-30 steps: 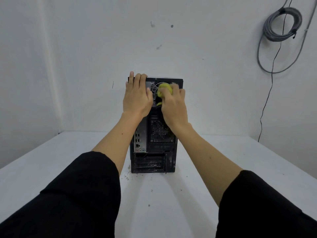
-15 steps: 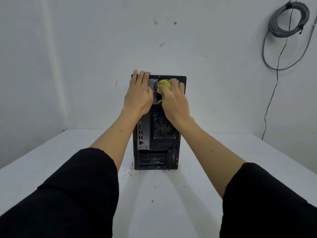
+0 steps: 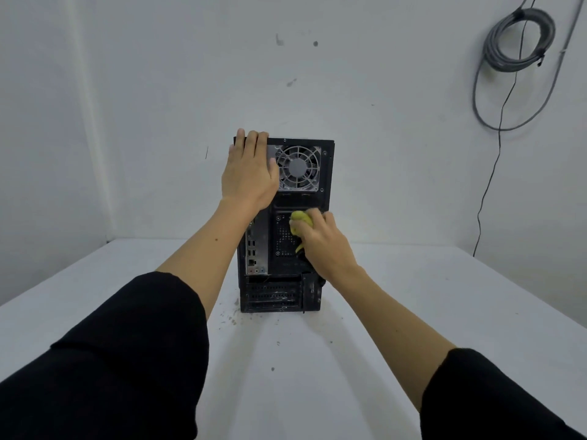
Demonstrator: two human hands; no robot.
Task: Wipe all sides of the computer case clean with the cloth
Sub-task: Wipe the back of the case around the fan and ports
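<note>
Case: the computer case (image 3: 283, 223) stands upright mid-worktop (image 3: 413, 312), towards the far edge, rear panel facing us.
Left hand (image 3: 247, 173): fingers (image 3: 252, 138) hooked over the top left corner, steadying it.
Right hand (image 3: 320, 242): fingers bunched round the yellow cloth (image 3: 300, 219), pressing it on the perforated vent (image 3: 284, 239).
Handling: looks rigid, boxy, fairly heavy; I'd hold by top edges and go gently on the fan grille (image 3: 297, 168).
Cloth: soft, wads easily.
Grit: crumbs (image 3: 233, 319) at the base.
</note>
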